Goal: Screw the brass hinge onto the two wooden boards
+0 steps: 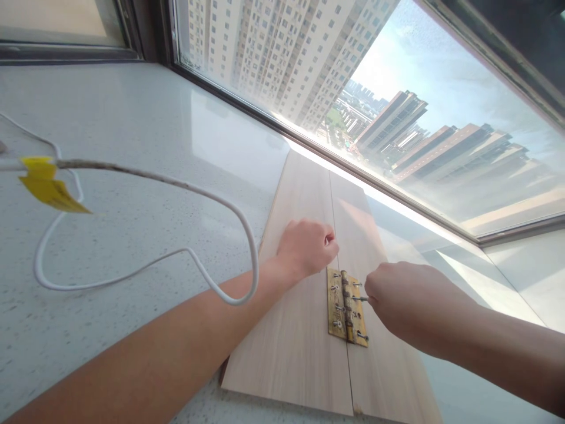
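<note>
A brass hinge [346,309] lies open across the seam between two pale wooden boards [293,353]. Several cross-head screws stand in its holes, some tilted and sticking well up. My right hand [404,306] is closed just right of the hinge around what looks like a screwdriver [366,299]. Only its thin metal shaft shows, pointing at a screw in the right leaf; any handle is hidden in the fist. My left hand [306,246] is a loose fist resting over the left board above the hinge. Something small and pale shows between its curled fingers, too small to name.
A white cable [238,221] with a yellow tag [55,191] loops in front of my left forearm. The boards lie on a speckled white sill [132,318]. Behind them runs a dark window frame [247,112], with tall buildings outside.
</note>
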Action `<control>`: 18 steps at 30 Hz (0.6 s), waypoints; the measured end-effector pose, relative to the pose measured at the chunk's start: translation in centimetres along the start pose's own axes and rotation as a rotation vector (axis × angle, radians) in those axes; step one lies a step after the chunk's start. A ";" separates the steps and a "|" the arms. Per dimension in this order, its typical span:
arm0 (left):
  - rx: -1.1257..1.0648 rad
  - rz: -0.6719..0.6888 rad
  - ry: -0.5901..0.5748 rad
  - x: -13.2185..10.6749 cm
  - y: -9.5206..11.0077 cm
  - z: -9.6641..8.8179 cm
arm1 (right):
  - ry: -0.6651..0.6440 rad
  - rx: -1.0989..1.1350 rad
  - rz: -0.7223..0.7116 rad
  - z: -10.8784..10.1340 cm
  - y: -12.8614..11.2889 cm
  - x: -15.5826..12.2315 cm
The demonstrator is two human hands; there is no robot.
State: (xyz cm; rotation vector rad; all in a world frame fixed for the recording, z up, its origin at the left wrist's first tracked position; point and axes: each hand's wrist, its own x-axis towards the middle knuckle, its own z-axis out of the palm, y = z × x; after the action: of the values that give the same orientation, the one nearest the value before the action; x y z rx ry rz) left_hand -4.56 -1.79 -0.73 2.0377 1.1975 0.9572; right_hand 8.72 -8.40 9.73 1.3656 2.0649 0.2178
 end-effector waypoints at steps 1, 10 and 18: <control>-0.002 0.001 -0.001 0.0 0.0 0.0 | -0.057 0.015 0.047 -0.1 0.1 0.0; 0.005 0.002 -0.002 0.0 0.0 0.1 | -0.131 -0.094 0.027 0.2 -0.1 -1.1; 0.009 -0.001 -0.005 0.0 -0.1 0.1 | -0.041 -0.446 -0.488 0.7 0.1 -2.2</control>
State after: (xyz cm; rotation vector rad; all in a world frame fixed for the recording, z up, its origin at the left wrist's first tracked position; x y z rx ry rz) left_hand -4.53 -1.75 -0.81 2.0453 1.2020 0.9469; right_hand 9.76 -10.41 10.15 0.5788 2.0820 0.4014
